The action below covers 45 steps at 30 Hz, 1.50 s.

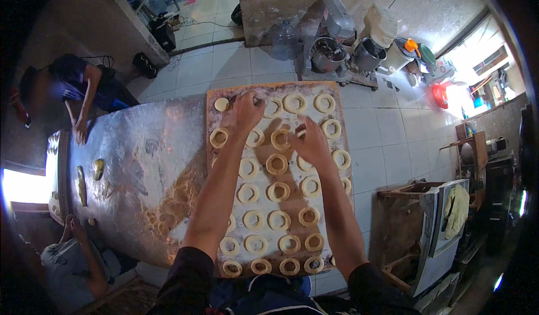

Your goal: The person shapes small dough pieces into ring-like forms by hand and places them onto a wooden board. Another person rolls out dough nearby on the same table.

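Rows of pale dough rings (277, 163) cover a floured board (292, 205) in front of me. My left hand (247, 112) is over the far left part of the board, its fingers curled in beside a dough ring (273, 108). A small dark spot shows at its fingertips; what they hold, if anything, I cannot make out. Over the middle right, my right hand (312, 142) has thumb and fingers apart. A partly hidden ring lies under its fingers. A round dough piece without a visible hole (222, 104) sits at the far left corner.
A metal-topped table (123, 163) with scattered flour adjoins the board's left; two people work there, with dough pieces (99, 169) near them. Mixers with metal bowls (328, 54) stand at the far wall. Dough (457, 211) lies on a stand at right.
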Tool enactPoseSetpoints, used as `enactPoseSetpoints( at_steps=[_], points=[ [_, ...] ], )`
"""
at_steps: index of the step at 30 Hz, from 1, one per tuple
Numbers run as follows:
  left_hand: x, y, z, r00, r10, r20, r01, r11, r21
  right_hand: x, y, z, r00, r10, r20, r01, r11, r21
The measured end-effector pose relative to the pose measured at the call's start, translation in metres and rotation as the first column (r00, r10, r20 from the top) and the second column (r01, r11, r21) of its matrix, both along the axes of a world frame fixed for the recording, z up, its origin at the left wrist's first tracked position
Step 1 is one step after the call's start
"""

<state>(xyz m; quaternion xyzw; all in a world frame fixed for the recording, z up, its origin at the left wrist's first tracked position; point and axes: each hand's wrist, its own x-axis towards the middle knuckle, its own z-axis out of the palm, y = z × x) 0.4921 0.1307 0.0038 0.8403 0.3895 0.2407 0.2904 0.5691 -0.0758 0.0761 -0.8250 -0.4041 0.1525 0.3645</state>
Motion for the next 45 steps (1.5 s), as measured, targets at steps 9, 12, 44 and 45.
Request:
enactPoseSetpoints(
  at_steps=[9, 12, 44, 45],
  points=[
    [-0.031, 0.005, 0.012, 0.983, 0.178, 0.056, -0.186, 0.946, 0.266, -0.077, -0.128, 0.029, 0.918, 0.009, -0.397, 0.048, 0.990, 0.134],
    [-0.064, 0.027, 0.015, 0.843, 0.533, -0.068, -0.383, 0.684, 0.621, -0.093, -0.166, 0.038, 0.883, -0.099, -0.458, 0.163, 0.981, 0.103],
    [-0.515, -0.154, 0.040, 0.835, 0.399, 0.380, -0.228, 0.878, -0.421, -0.410, 0.045, -0.019, 0.900, 0.365, -0.237, -0.385, 0.922, -0.040],
    [-0.510, -0.150, 0.043, 0.821, 0.377, 0.428, -0.156, 0.870, -0.469, -0.417, 0.039, -0.014, 0.863, 0.352, -0.361, -0.348, 0.934, 0.078]
  ],
)
